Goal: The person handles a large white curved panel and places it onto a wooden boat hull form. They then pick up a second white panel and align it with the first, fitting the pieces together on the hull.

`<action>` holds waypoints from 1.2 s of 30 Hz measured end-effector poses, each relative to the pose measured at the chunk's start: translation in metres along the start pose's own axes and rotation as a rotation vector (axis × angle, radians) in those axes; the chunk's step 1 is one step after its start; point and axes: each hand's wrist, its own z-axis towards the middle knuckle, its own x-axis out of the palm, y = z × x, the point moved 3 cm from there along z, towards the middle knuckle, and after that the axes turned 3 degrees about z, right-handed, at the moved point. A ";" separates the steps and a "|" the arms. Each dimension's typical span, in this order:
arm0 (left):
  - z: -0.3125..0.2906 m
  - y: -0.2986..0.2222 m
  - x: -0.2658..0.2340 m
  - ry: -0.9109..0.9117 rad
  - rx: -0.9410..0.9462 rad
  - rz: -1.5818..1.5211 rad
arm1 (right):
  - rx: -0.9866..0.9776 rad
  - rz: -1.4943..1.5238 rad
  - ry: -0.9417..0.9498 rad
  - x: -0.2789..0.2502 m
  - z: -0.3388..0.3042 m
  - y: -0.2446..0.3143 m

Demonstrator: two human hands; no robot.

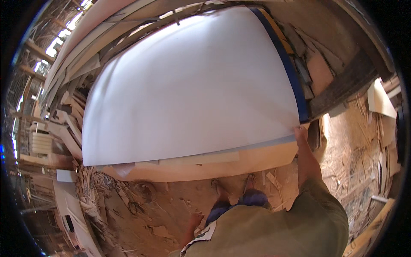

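A large, glossy white sheet (184, 90) lies over a stack of boards in front of me. My right hand (301, 132) is closed on its near right corner, with the arm stretched out. Beneath the white sheet, a dark blue sheet edge (286, 64) shows along the right side. A tan board (222, 166) juts out below along the near edge. My left hand (196, 219) hangs low beside my body, away from the sheet. Its fingers look curled in, and nothing shows in them.
Curved stacked sheets (81, 55) lean at the far left. A dark wooden beam (349, 85) stands right of the stack. Wood scraps (96, 192) litter the dirt floor at the left. A pale board (72, 210) lies at the lower left, and more offcuts (381, 100) lie at the right.
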 end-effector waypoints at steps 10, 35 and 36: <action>0.021 0.019 -0.004 0.274 -0.181 0.183 | -0.312 -0.544 -0.006 -0.009 0.014 -0.012; 0.101 -0.034 -0.106 -0.013 -0.862 -1.379 | 0.244 1.384 0.655 -0.073 -0.100 0.076; 0.112 -0.044 -0.122 -0.077 -0.828 -1.469 | 0.218 1.343 0.609 -0.074 -0.105 0.085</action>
